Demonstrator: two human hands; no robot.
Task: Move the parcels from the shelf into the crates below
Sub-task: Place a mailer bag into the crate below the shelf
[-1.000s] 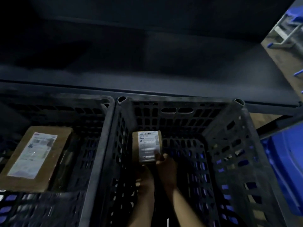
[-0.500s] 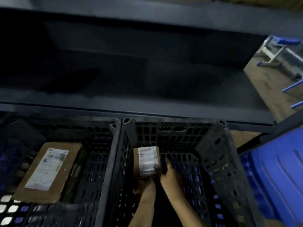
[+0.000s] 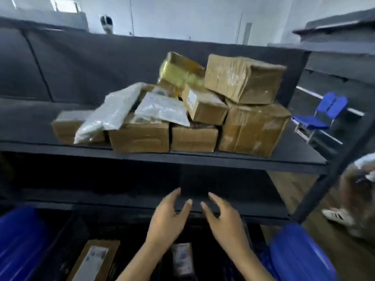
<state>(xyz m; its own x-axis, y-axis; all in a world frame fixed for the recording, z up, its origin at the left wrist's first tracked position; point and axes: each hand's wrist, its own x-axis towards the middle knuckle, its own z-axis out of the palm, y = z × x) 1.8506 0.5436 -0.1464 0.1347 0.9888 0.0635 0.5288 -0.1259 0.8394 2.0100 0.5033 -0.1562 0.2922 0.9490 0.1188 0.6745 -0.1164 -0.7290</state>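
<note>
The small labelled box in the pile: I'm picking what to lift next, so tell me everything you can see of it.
The small labelled box is plain brown cardboard and closed, with a white label on its left-facing side; the print is too blurred to read. It sits tilted on a low brown box in the middle of the pile on the shelf. A grey poly bag lies against its left side, and a large taped box seems to rest on its right rear corner.
</note>
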